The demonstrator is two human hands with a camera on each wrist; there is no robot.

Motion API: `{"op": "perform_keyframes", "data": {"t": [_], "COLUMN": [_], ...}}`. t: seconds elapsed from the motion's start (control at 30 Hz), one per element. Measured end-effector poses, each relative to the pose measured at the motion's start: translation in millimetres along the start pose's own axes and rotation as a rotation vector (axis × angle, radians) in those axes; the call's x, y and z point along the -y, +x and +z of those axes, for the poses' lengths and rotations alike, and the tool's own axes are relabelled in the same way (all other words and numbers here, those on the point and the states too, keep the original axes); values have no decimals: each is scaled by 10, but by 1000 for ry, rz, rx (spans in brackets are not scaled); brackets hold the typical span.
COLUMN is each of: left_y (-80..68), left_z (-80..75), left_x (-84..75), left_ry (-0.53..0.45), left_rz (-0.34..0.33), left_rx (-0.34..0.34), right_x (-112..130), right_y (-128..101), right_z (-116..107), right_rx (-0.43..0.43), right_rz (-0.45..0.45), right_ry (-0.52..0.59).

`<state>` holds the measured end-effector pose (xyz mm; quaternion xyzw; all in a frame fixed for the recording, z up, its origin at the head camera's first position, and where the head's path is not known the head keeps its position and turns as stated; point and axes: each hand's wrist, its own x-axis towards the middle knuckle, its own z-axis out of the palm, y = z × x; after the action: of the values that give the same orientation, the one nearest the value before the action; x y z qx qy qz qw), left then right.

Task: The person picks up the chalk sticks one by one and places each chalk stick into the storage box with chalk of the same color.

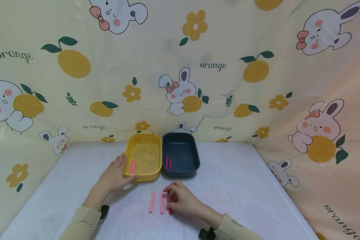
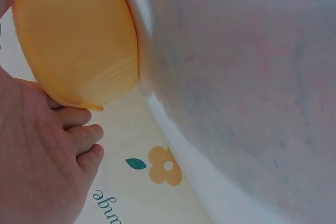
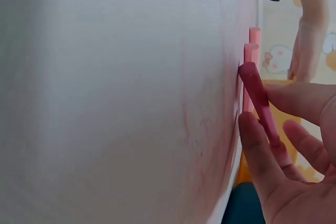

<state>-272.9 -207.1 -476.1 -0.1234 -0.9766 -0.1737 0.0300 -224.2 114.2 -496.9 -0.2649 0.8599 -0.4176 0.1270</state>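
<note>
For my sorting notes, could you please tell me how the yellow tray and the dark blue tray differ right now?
The yellow tray sits on the left and the dark blue tray on the right. The yellow tray holds two light pink sticks; the dark blue tray holds two darker pink sticks. The left hand touches the yellow tray; no hand touches the dark blue tray. Both are rounded rectangles of similar size, side by side on the table.

Dark pink stick (image 1: 169,203) pinched, tilted off table; yellow tray (image 1: 144,173) upright

White table (image 1: 243,186); yellow tray (image 1: 144,173), navy tray (image 1: 181,171), two pink sticks (image 1: 156,202).
</note>
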Motion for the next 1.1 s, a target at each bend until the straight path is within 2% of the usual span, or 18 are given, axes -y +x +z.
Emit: {"op": "perform_keyframes", "data": {"t": [0.43, 0.67, 0.87, 1.1], "left_y": [-18, -19, -18, -16], "left_z": [-33, -23, -11, -9], "left_x": [-24, -15, -1, 2], "left_ry": [2, 1, 3, -5], "left_rz": [1, -1, 2, 5], "left_rx": [3, 5, -2, -8], "right_x": [51, 66, 98, 120], "right_y": [-10, -27, -32, -19], "right_z": [25, 30, 6, -39], "right_rx": [-50, -95, -165, -271], "right_rz": [-28, -53, -88, -169], "right_ry": [97, 106, 114, 143]}}
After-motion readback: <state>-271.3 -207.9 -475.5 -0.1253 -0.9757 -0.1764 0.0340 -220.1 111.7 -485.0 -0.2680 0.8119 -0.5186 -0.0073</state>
